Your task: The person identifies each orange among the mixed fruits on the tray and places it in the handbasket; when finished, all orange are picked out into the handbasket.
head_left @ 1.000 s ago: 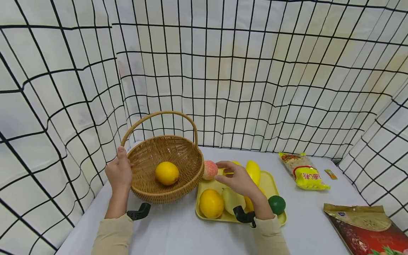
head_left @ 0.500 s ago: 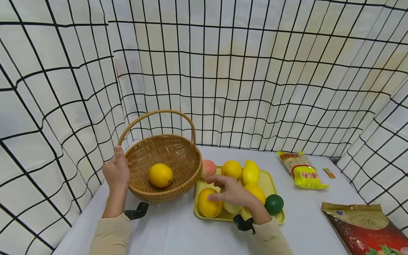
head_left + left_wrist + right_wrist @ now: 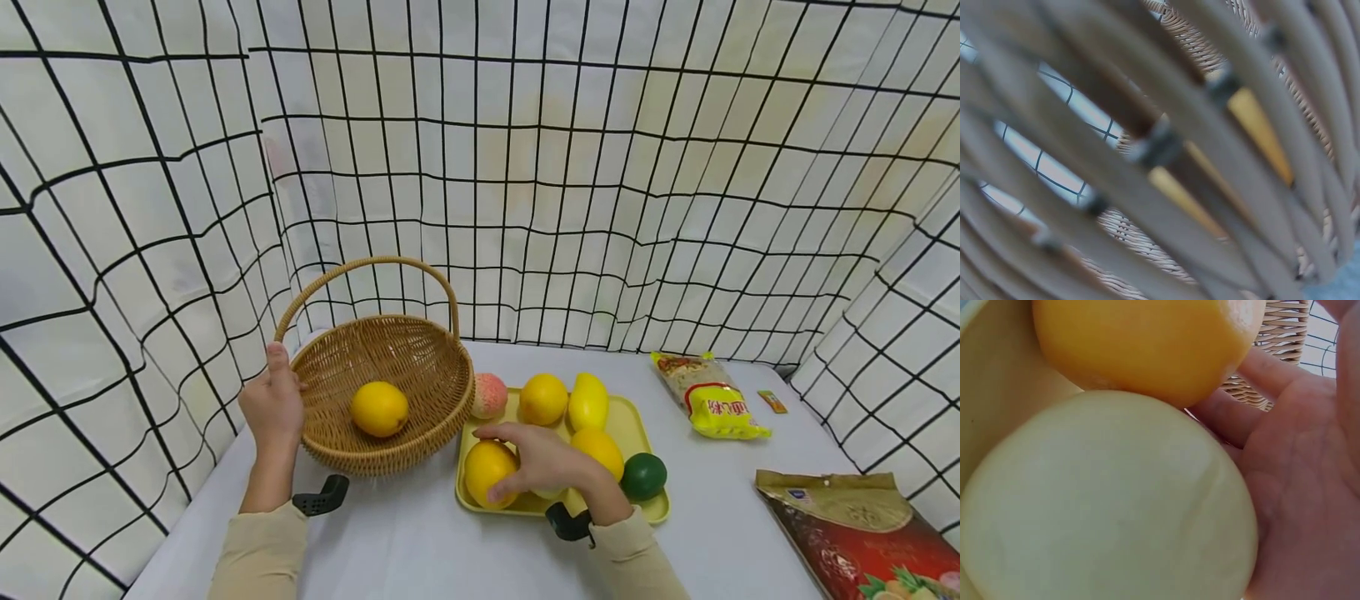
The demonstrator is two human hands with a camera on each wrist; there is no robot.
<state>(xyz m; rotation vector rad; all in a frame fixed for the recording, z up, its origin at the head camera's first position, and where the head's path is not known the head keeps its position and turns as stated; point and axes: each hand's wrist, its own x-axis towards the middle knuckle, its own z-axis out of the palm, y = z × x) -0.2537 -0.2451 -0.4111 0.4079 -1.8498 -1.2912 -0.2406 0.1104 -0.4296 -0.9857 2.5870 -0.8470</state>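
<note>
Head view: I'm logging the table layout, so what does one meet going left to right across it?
Left hand → wicker basket → peach → yellow tray → green fruit → yellow snack bag → red-and-gold bag.

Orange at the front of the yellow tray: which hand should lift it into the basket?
The right hand, probably. Its fingers already curl around the orange on the tray, while the left hand holds the basket rim, steadying it.
</note>
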